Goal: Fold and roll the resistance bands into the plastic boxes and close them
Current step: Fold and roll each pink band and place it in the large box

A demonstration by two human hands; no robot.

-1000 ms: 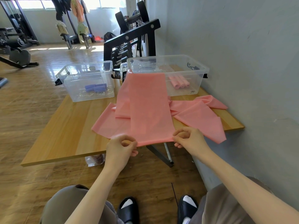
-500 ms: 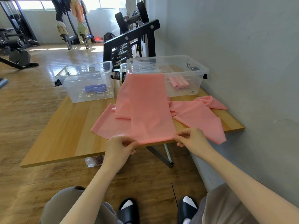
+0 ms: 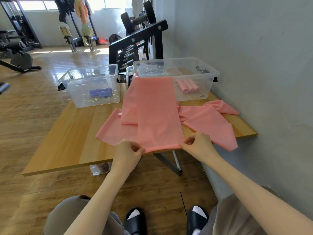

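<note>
A long pink resistance band (image 3: pixel 157 112) lies flat along the wooden table (image 3: pixel 67 139), its far end draped over the rim of the right clear plastic box (image 3: pixel 208 73). At the table's near edge my left hand (image 3: pixel 127 154) pinches the band's left corner and my right hand (image 3: pixel 199 145) pinches its right corner, the near end curled into a small roll. More pink bands (image 3: pixel 210 121) lie spread under and to the right of it. Rolled pink bands (image 3: pixel 188 87) sit inside the right box. The left clear box (image 3: pixel 74 82) holds rolled purple bands (image 3: pixel 100 92).
The table's right side is against a grey wall (image 3: pixel 254 65). A black dumbbell rack (image 3: pixel 135 43) stands behind the boxes. Gym machines stand at the far left on the wooden floor. A small plastic bag (image 3: pixel 100 167) lies under the table. My knees and sandalled feet are below.
Both hands have moved slightly forward onto the table edge, turning the band's near end over into a small roll. The rest of the band has not moved.
</note>
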